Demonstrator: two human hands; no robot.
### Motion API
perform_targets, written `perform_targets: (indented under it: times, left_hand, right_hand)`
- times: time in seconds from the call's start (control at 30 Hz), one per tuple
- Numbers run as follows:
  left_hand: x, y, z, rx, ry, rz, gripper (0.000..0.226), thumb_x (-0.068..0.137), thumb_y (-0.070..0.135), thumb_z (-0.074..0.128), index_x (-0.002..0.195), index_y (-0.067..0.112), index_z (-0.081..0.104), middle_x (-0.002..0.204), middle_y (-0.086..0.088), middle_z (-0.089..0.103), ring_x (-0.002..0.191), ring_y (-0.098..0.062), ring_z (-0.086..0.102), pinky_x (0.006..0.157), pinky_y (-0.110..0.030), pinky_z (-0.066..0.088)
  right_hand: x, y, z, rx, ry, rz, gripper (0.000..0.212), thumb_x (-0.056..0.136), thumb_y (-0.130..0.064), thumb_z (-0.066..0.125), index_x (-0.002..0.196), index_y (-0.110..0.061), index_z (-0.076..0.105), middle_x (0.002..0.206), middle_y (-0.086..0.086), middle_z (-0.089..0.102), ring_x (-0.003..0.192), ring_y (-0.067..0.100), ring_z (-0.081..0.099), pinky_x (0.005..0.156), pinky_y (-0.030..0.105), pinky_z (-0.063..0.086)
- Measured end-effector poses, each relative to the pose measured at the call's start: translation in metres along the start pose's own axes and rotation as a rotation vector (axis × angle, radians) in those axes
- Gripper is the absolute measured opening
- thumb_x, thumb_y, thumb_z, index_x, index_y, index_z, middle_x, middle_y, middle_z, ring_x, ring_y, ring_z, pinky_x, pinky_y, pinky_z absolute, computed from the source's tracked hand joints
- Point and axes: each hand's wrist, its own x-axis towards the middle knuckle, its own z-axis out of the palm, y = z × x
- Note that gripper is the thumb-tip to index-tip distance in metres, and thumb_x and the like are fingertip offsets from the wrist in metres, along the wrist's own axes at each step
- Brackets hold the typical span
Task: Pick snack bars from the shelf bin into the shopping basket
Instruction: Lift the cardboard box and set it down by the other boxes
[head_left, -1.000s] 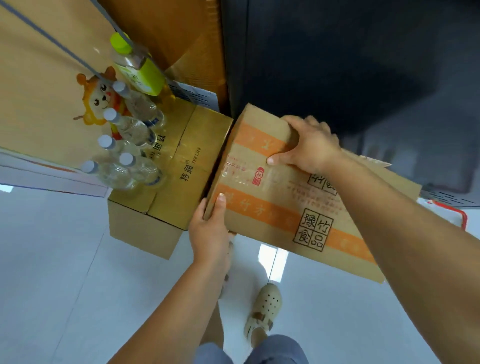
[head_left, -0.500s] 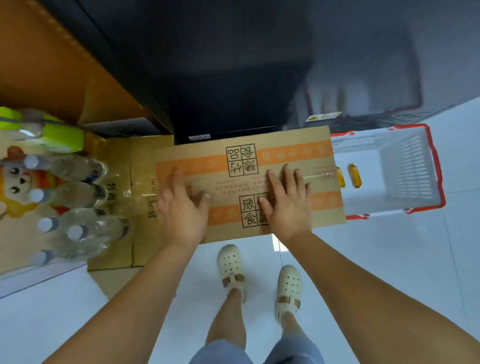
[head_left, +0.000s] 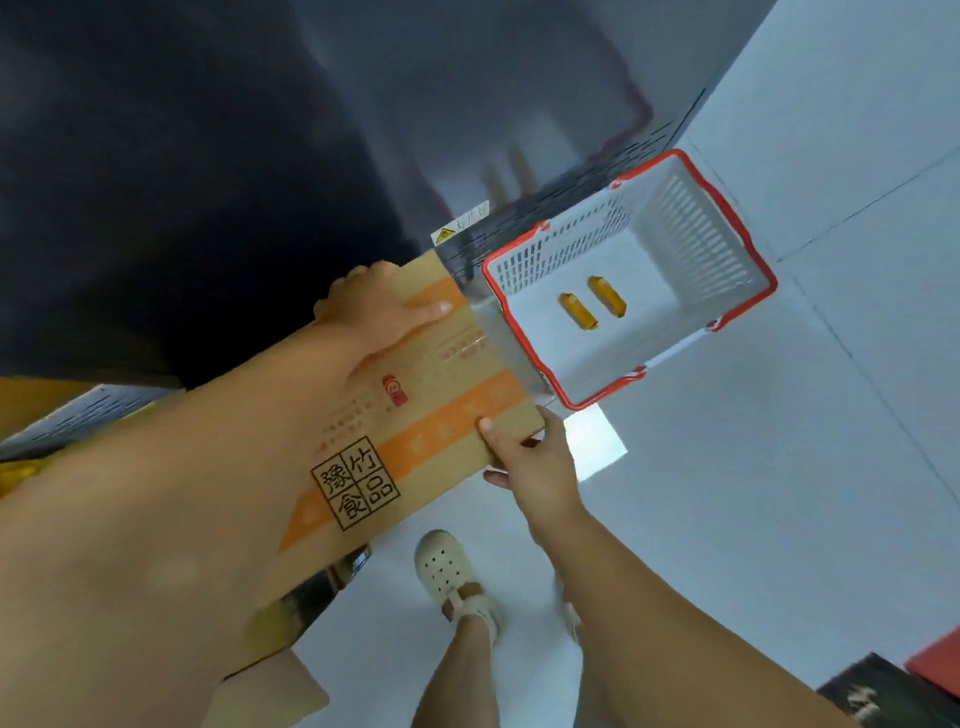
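Observation:
A closed cardboard box (head_left: 436, 415) with orange stripes and black printed characters is held between both hands, tilted, just left of the basket. My left hand (head_left: 374, 312) grips its far edge, fingers curled over the top, and my left forearm crosses the lid. My right hand (head_left: 535, 460) grips the near right corner, thumb on top and fingers underneath. The white shopping basket (head_left: 691, 228) with a red rim stands on the floor to the right. Two yellow snack bars (head_left: 577, 310) (head_left: 606, 296) lie side by side on its bottom.
A dark shelf unit (head_left: 545, 208) with a yellow warning sticker rises behind the box and basket. My feet in beige perforated shoes (head_left: 449, 571) stand on the pale tiled floor. A cardboard piece (head_left: 270, 691) lies lower left; a dark object (head_left: 883, 691) sits bottom right.
Both hands lay flat on the box's top; now they grip its far edge and near corner. The box has turned and moved right toward the basket, and the view swung away from the bottles.

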Motion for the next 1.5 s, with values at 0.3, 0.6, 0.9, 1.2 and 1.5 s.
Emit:
perform_targets:
  times: [0.3, 0.6, 0.9, 1.2, 1.5]
  left_hand:
    - [-0.063, -0.020, -0.020, -0.217, 0.006, -0.063, 0.075, 0.059, 0.074, 0.071, 0.122, 0.038, 0.052, 0.121, 0.012, 0.051, 0.112, -0.016, 0.054, 0.097, -0.049, 0.049]
    - [-0.093, -0.024, -0.025, -0.278, 0.071, -0.044, 0.081, 0.057, 0.076, 0.070, 0.126, 0.039, 0.051, 0.122, 0.013, 0.052, 0.112, -0.015, 0.054, 0.097, -0.049, 0.049]
    - [-0.064, -0.017, -0.011, -0.129, 0.045, 0.034, 0.078, 0.074, 0.066, 0.069, 0.139, 0.034, 0.041, 0.133, 0.005, 0.050, 0.123, -0.020, 0.050, 0.104, -0.046, 0.043]
    - [-0.093, -0.075, 0.027, -0.127, 0.062, 0.065, 0.080, 0.089, 0.051, 0.062, 0.154, 0.031, 0.021, 0.164, 0.009, 0.013, 0.151, -0.017, 0.008, 0.123, -0.041, 0.011]
    - [-0.167, -0.200, 0.056, -0.726, 0.377, -0.819, 0.111, 0.073, 0.063, 0.075, 0.155, 0.023, 0.011, 0.158, -0.012, 0.028, 0.143, -0.037, 0.032, 0.113, -0.054, 0.032]
  right_hand:
    - [-0.088, 0.030, 0.018, -0.134, 0.077, -0.129, 0.065, 0.089, -0.033, 0.071, 0.143, -0.023, 0.035, 0.089, -0.027, 0.058, 0.080, -0.016, 0.060, 0.069, 0.007, 0.048]
    - [-0.108, 0.034, 0.016, -0.193, 0.086, -0.165, 0.071, 0.089, -0.032, 0.070, 0.147, -0.017, 0.032, 0.094, -0.028, 0.054, 0.082, -0.013, 0.060, 0.076, 0.009, 0.048]
    - [-0.066, 0.017, 0.003, -0.324, 0.099, -0.201, 0.061, 0.089, -0.038, 0.069, 0.138, -0.016, 0.041, 0.098, -0.016, 0.060, 0.094, 0.015, 0.068, 0.082, 0.031, 0.057]
    - [-0.021, -0.023, -0.015, -0.931, 0.006, -0.081, 0.069, 0.090, -0.065, 0.049, 0.137, -0.016, 0.041, 0.130, 0.007, 0.057, 0.119, 0.033, 0.056, 0.096, 0.044, 0.044]
    - [0.007, -0.083, 0.048, -1.051, -0.038, -0.309, 0.081, 0.079, -0.067, 0.065, 0.139, -0.019, 0.039, 0.136, 0.003, 0.056, 0.124, 0.030, 0.055, 0.101, 0.041, 0.044]
